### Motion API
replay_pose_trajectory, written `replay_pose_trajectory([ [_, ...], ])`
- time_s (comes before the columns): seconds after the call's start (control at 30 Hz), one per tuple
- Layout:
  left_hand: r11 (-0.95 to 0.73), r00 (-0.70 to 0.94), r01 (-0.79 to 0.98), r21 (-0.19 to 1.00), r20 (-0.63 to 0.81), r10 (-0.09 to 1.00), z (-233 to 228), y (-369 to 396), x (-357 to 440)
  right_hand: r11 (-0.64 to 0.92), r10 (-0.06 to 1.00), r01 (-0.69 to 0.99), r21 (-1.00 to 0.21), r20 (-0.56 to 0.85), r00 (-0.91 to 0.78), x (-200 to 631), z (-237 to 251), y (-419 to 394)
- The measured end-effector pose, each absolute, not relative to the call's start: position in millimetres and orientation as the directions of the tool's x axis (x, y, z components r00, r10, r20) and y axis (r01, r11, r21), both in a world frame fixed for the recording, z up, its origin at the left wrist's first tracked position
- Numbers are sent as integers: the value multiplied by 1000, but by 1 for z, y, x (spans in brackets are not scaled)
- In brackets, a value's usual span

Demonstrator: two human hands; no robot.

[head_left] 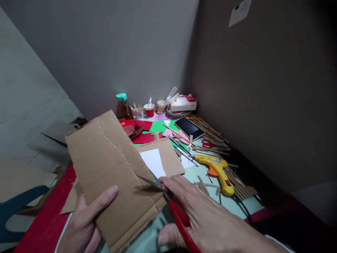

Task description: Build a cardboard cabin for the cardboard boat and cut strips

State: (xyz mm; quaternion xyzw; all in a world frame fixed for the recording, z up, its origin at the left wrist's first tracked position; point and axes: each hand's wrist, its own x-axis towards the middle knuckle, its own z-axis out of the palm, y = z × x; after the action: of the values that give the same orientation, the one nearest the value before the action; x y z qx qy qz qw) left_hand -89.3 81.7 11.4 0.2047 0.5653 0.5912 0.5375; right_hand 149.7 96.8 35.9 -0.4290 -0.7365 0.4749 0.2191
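Cardboard piece [110, 168]: brown corrugated panel, held up over the table [47, 221], tilted, w/ a crease line running down its middle.

Head view:
- Left hand [84, 225] closed on the panel's near-left edge; thumb on top face, fingers hidden underneath. Panel fans up and away from that hand.
- Right hand [210, 218] wrapped around the red-handled scissors [168, 200]. Blades part open, tips already on the panel's right edge, pointing toward the left thumb.
- Beyond right hand: white paper sheet [154, 162] on a second cardboard bit; yellow glue gun [218, 170] just past the knuckles, to the right; phone [189, 127] and small red scissors [207, 143] farther out. Cups [149, 110], bottle [123, 105] at the far wall.

Judgement on the cut in hand:
- Thumb sits roughly in line w/ blades; better to keep the grip off the cut path.
- Corrugated board resists: feed deep into the blade throat, short bites, not tip snips.
- Panel unsupported at far end, so may flex; hold nearer the cut line to stop buckling.
- Cannot tell if a marked line exists on the board.
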Motion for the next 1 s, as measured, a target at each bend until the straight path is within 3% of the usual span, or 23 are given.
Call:
replay_pose_trajectory([
  [0.2,244,-342,-389,888,-386,857,16,79,-82,142,846,364,-920,-78,-527,150,27,93],
  [0.6,277,-365,-411,868,-436,823,-7,74,-75,165,857,467,-869,-108,-504,150,6,85],
  [0.8,270,-367,-382,884,-414,833,-3,70,-72,170,866,393,-904,-53,-497,154,10,88],
  [1.0,303,-339,-435,848,-466,817,-11,73,-79,163,889,462,-872,-73,-452,148,11,91],
])
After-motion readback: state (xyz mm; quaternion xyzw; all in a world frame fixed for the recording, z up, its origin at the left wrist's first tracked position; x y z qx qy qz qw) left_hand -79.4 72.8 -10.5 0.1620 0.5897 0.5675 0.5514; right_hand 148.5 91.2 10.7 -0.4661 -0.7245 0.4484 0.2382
